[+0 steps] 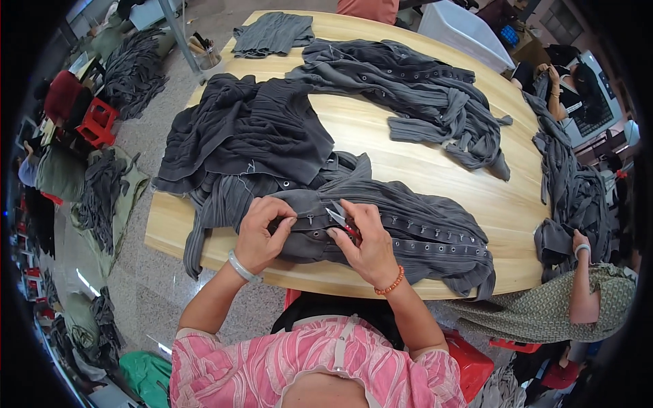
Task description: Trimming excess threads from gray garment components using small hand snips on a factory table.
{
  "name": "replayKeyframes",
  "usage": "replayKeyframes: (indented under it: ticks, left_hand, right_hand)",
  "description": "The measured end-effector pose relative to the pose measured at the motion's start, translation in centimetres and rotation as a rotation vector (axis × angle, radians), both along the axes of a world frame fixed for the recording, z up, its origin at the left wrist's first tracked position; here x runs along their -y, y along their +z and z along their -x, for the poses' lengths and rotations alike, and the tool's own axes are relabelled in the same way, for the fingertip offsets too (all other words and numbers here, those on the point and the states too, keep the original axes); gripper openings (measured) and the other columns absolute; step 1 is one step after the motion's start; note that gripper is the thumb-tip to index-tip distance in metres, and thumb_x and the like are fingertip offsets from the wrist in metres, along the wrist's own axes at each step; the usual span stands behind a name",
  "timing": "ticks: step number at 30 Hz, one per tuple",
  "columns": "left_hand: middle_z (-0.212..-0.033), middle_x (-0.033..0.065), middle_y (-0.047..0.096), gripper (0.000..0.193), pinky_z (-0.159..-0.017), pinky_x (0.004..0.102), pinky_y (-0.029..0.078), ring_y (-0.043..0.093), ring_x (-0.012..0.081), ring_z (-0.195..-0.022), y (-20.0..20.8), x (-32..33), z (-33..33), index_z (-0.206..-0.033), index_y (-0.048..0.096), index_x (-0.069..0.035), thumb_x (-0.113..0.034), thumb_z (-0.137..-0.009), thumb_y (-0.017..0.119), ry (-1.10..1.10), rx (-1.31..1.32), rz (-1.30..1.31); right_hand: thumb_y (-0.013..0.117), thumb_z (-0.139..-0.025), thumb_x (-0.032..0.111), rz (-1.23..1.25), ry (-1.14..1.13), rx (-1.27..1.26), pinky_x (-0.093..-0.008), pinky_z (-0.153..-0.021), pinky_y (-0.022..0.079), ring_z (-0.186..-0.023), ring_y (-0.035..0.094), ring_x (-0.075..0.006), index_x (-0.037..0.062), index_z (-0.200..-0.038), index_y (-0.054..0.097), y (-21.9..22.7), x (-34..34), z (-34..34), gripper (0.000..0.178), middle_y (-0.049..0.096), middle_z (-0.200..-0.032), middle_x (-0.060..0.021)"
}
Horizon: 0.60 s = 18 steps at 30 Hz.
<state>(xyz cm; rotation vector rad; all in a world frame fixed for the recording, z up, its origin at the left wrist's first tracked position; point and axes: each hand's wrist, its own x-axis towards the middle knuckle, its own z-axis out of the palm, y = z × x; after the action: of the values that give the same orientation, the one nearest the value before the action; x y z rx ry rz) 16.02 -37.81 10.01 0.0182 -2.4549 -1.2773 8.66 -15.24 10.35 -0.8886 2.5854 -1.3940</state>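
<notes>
A dark grey ribbed garment [435, 224] lies along the near edge of the table, its front showing a row of metal hooks and a row of eyelets. My left hand [262, 234] is closed at the placket, thumb and forefinger pinching the cloth. In my right hand [369, 246] is a pair of small thread snips [351, 230] with red handles. Their pointed blades angle up and left, just above the hook strip. Whether the blades touch the cloth I cannot tell. Part of the placket is hidden beneath my fingers.
A darker grey garment [252, 136] is heaped at the left, overlapping the one under my hands. More grey garments [422, 88] lie at the back, near a white bin [462, 34]. At the right, a co-worker's hand [581, 241] rests by other grey cloth [578, 204]. Red stools [97, 122] stand on the floor.
</notes>
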Motion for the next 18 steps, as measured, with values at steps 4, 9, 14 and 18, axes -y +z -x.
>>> replayKeyframes:
  ticks: [4,9,14,18]
  left_hand:
    - [-0.098,0.0107,0.07,0.01,-0.085,0.0351,0.048,0.062,0.0273,-0.094,0.4,0.4,-0.7,-0.093,0.071,-0.002,0.001,-0.084,0.072,0.036,-0.046,0.077]
    - [-0.096,0.0101,0.069,0.012,-0.083,0.0385,0.048,0.061,0.0303,-0.091,0.9,0.9,-1.4,-0.094,0.07,-0.003,0.0,-0.082,0.074,0.066,-0.068,0.137]
    - [-0.095,0.0086,0.067,0.017,-0.082,0.0398,0.046,0.061,0.0302,-0.092,1.3,0.9,-1.9,-0.096,0.07,-0.005,-0.003,-0.081,0.077,0.074,-0.126,0.272]
    - [-0.104,0.0065,0.063,0.027,-0.085,0.0421,0.044,0.059,0.0287,-0.099,1.1,-0.4,-1.5,-0.102,0.07,-0.009,-0.013,-0.077,0.082,0.012,-0.189,0.556]
  right_hand:
    - [0.074,-0.093,0.021,-0.005,0.029,0.003,-0.0397,-0.072,0.056,-0.085,0.069,-0.0296,0.003,-0.134,0.062,-0.4,-0.3,-1.2,0.046,0.061,-0.107,-0.0128]
    - [0.076,-0.092,0.019,0.009,0.055,-0.044,-0.0386,-0.068,0.055,-0.08,0.068,-0.028,0.0034,-0.133,0.063,-0.6,0.2,-2.0,0.046,0.062,-0.101,-0.0119]
    - [0.076,-0.091,0.018,0.02,0.063,-0.023,-0.037,-0.067,0.055,-0.077,0.068,-0.0261,0.0033,-0.132,0.064,-0.5,0.2,-2.2,0.045,0.062,-0.099,-0.011]
    - [0.076,-0.091,0.016,0.002,0.013,-0.009,-0.0351,-0.066,0.055,-0.077,0.069,-0.0235,0.0028,-0.132,0.064,-0.7,-0.7,-1.6,0.044,0.063,-0.098,-0.0096]
